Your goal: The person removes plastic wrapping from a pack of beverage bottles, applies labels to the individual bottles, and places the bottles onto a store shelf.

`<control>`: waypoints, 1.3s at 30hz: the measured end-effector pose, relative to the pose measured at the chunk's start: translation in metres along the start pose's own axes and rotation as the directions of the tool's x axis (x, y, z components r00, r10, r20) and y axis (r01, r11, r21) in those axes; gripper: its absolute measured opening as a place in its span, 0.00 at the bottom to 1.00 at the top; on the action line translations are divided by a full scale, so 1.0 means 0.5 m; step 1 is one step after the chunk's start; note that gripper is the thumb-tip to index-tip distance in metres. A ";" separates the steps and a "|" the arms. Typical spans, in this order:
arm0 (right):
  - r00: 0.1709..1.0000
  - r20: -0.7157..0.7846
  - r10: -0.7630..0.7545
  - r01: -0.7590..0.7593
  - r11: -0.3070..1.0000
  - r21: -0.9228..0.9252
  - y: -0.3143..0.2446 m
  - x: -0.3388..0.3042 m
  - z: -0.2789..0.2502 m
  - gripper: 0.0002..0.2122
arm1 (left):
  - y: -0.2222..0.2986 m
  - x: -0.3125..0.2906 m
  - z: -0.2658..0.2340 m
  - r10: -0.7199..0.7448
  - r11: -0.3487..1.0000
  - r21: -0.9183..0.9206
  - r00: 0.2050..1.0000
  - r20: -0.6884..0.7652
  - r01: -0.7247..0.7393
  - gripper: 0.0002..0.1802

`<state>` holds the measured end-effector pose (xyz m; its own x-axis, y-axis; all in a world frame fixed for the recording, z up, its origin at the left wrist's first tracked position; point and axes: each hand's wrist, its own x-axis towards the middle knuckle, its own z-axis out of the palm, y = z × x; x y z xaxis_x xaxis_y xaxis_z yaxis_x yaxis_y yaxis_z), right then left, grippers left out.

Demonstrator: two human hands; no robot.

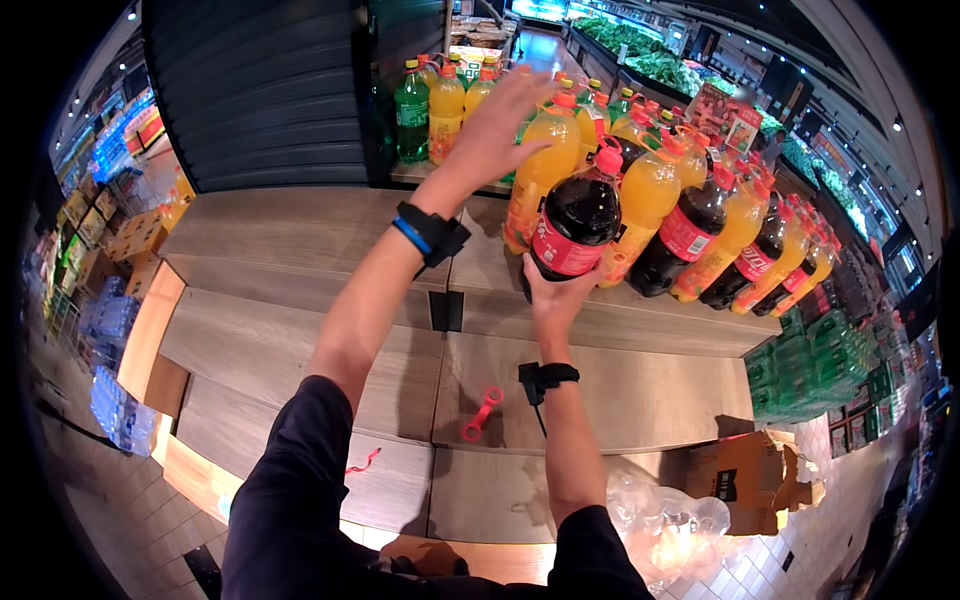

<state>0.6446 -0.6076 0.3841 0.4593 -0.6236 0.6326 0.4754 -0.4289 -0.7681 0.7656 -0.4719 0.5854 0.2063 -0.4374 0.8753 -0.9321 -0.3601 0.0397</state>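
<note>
My right hand (560, 297) grips the lower part of a large dark cola bottle (577, 222) with a red label and red cap. The bottle tilts slightly at the front edge of the upper wooden shelf. Raised to the left of it, my left hand (497, 125) has its fingers stretched out and holds nothing. Behind that hand and the cola stands an orange soda bottle (545, 165), partly covered. A row of orange and cola bottles (690, 235) runs to the right along the shelf edge.
Stepped wooden shelves (300, 320) descend toward me. A red plastic bottle handle (483, 414) lies on the middle step, a red strip (364, 461) lower left. At lower right are a torn cardboard box (738, 480) and crumpled clear plastic wrap (660, 525). A dark slatted panel (260, 100) rises behind.
</note>
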 end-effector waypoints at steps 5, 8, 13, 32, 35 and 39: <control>0.999 0.026 0.019 -0.020 1.000 0.018 -0.014 -0.003 0.017 0.52 | 0.045 0.091 0.029 0.437 0.862 0.203 0.884 0.169 -0.465 0.22; 1.000 0.018 0.015 -0.016 0.999 0.031 -0.028 0.002 0.014 0.50 | 0.042 0.115 0.040 0.131 0.987 0.059 0.967 0.218 -0.147 0.16; 0.999 0.017 0.028 -0.029 1.000 0.012 -0.080 0.022 0.011 0.46 | 0.036 0.092 0.047 0.210 0.968 -0.167 0.971 0.112 -0.189 0.12; 0.994 -0.113 0.006 -0.029 0.978 -0.206 -0.046 0.022 0.054 0.51 | 0.060 0.026 0.029 0.207 0.940 -0.304 0.969 0.136 -0.158 0.23; 0.990 -0.142 -0.021 -0.017 0.966 -0.259 -0.043 0.021 0.058 0.49 | 0.052 0.019 0.047 0.237 0.933 -0.296 0.969 0.067 -0.207 0.23; 0.993 -0.115 -0.001 -0.022 0.980 -0.198 -0.041 0.027 0.063 0.52 | 0.054 0.015 0.072 0.247 0.944 -0.218 0.969 -0.027 -0.247 0.20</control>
<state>0.6648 -0.5866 0.4116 0.3695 -0.6941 0.6178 0.3075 -0.5361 -0.7862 0.7528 -0.5145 0.5756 -0.0388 -0.4906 0.8705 -0.9959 -0.0523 -0.0739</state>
